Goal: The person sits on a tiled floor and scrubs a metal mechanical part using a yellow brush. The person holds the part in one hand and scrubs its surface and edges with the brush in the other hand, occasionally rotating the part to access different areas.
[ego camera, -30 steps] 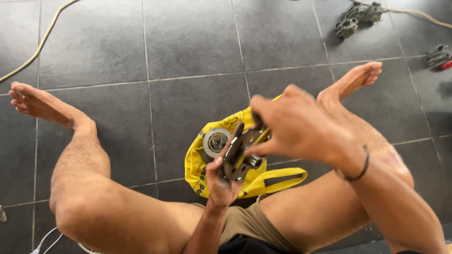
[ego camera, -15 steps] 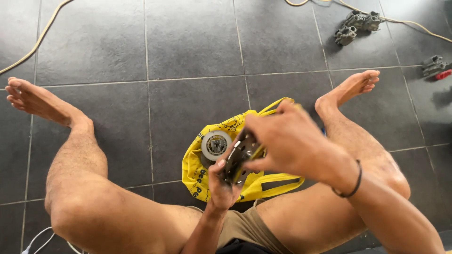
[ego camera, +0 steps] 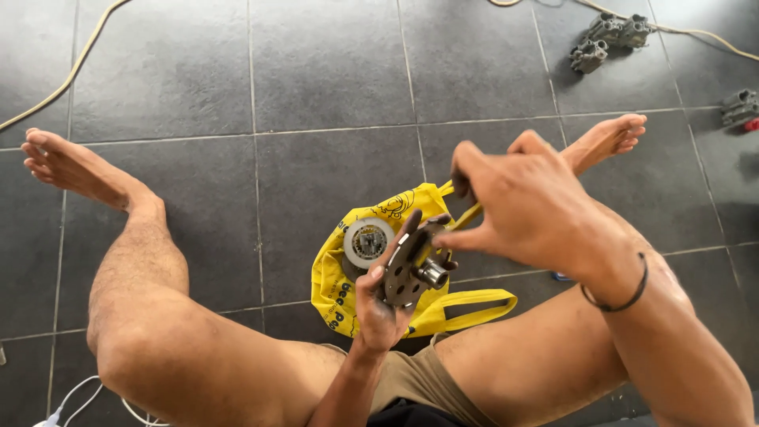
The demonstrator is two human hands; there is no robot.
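- One yellow bag (ego camera: 336,285) is seen on the tiled floor.
- One round grey disc (ego camera: 368,242) is seen on the bag.
- One perforated metal plate (ego camera: 409,265) is held above the bag.
- Three grey metal parts (ego camera: 609,35) are counted well beyond the bag.

Dark round metal flange plate (ego camera: 407,265) with holes and shiny hub, tilted on edge, above yellow bag.

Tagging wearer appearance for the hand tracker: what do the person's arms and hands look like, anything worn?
Both arms are bare, with no sleeves and no gloves. The right hand has a thin dark cord bracelet round the wrist. The left hand and its wrist show nothing worn: no ring, watch or band visible. No cables or markings on either arm.
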